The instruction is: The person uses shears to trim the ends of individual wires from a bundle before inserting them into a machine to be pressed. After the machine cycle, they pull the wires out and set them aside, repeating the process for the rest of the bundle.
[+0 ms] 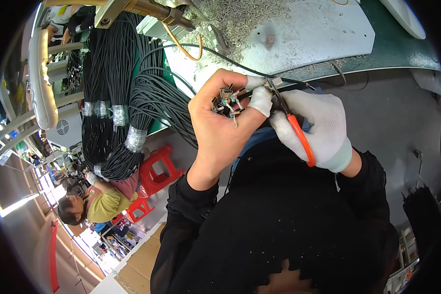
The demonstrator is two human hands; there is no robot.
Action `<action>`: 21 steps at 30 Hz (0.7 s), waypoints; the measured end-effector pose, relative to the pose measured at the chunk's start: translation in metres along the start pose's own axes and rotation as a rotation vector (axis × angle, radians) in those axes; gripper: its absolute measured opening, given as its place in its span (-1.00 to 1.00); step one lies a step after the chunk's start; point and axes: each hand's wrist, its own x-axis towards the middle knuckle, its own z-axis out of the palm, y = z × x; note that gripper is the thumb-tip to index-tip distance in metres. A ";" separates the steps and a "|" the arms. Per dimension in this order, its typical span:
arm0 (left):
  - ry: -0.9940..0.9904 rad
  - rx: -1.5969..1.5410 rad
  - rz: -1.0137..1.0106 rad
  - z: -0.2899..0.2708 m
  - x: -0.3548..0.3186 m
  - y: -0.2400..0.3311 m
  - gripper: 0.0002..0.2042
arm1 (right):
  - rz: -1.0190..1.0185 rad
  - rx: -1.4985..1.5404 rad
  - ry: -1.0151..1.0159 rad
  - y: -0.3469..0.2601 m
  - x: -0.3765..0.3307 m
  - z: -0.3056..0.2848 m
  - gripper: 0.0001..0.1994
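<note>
Pinching a small wired connector [227, 104] at frame centre, the bare left hand [215, 122] presents it rightward; the gloved right hand [318, 130], clamped on orange-handled cutters [294, 128], points their tips leftward, just beside it.

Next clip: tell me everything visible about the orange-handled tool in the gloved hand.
The tool is a small pair of pliers or cutters, which of the two is unclear. Its slim orange handle looks plastic-coated and curves down across the palm of the right hand, which wears a white glove. Dark metal jaws point up and left, meeting the small wired part pinched in the bare left hand. The tool is held in the air above the person's lap, below the table edge.
</note>
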 end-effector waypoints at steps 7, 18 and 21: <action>0.006 0.003 -0.040 0.004 -0.001 0.001 -0.82 | -0.091 -0.202 0.078 0.007 0.004 0.001 -0.79; 0.048 -0.042 -0.152 -0.023 0.010 -0.022 -0.86 | 0.145 0.081 -0.063 0.014 0.008 -0.001 -0.80; 0.013 -0.418 -0.263 -0.067 0.032 -0.044 -0.87 | 0.224 0.140 -0.056 0.009 0.030 -0.011 -0.79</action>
